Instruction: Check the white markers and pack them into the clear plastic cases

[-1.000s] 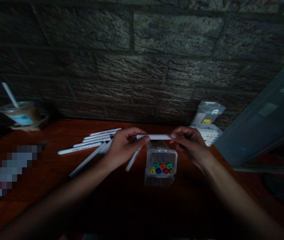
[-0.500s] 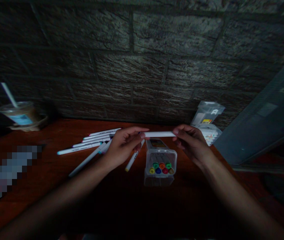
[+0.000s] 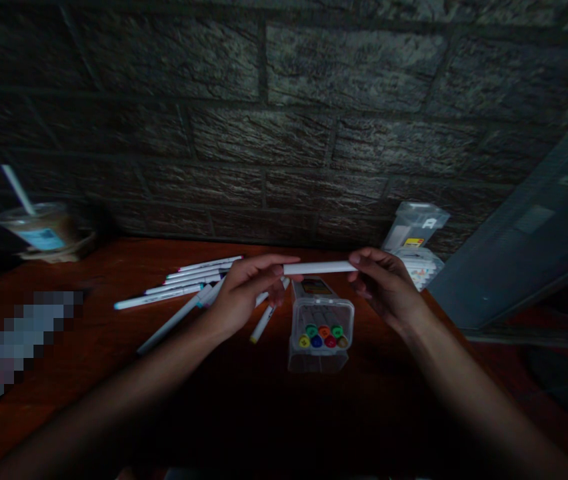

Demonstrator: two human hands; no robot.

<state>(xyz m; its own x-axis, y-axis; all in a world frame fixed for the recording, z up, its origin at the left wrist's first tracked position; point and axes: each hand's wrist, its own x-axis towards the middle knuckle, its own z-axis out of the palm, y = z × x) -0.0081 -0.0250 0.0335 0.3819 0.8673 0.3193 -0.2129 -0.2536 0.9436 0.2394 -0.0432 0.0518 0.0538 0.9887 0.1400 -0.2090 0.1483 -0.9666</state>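
A white marker (image 3: 318, 267) is held level between my two hands, just above and behind the clear plastic marker case (image 3: 324, 303). My left hand (image 3: 250, 293) pinches its left end, thumb against the barrel and index finger stretched along behind it. At the other end, the fingers of my right hand (image 3: 387, 283) are closed round the barrel and hide its tip. Inside the open case sit several markers (image 3: 325, 331) with yellow, blue, red, green, orange and tan ends. A yellow-tipped marker (image 3: 263, 325) lies on the table between the case and my left hand.
Several white markers (image 3: 179, 289) lie on the wooden table (image 3: 109, 280) left of my left hand. A drink cup with a straw (image 3: 47, 230) stands at the far left. Behind my right hand are a clear lid-like box (image 3: 417, 223) and another pack (image 3: 421, 267), near a brick wall (image 3: 294, 133).
The marker has risen a little and shifted right, and its dark blue left end no longer shows. My left hand has slid slightly left, with its index finger straighter. The case stays in place.
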